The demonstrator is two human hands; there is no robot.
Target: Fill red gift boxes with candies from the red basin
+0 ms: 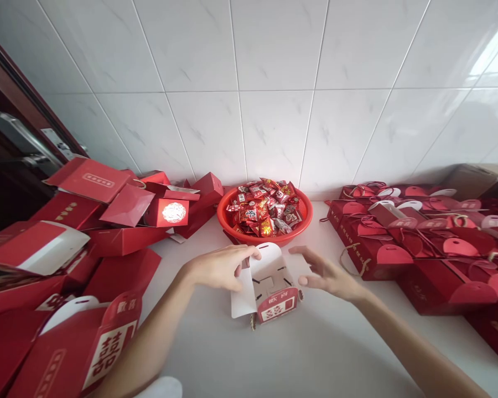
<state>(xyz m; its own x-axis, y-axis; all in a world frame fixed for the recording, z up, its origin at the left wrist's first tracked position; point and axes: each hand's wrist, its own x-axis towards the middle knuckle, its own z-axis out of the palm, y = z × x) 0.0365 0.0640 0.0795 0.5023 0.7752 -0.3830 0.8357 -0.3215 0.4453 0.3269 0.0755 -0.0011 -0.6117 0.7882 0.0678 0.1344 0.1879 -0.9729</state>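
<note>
In the middle of the head view a small red and white gift box (277, 303) stands on the table with its top flaps up. Its inside shows bare white card with dark slots, and short twisted cord ends hang at its lower sides. My left hand (222, 267) is at the box's left flap, fingers curved and apart; whether it touches the flap I cannot tell. Just off the box's right side, my right hand (326, 275) has its thumb and fingers spread, with nothing between them. Right behind the box sits a red plastic basket (224, 216) full of wrapped candies (265, 209).
Unfolded and half-folded red boxes (120, 237) lie heaped on the left. Rows of assembled red boxes (423, 237) with cords cover the right side. A tiled wall (274, 132) rises behind the white table (307, 359). A door handle (22, 138) shows at far left.
</note>
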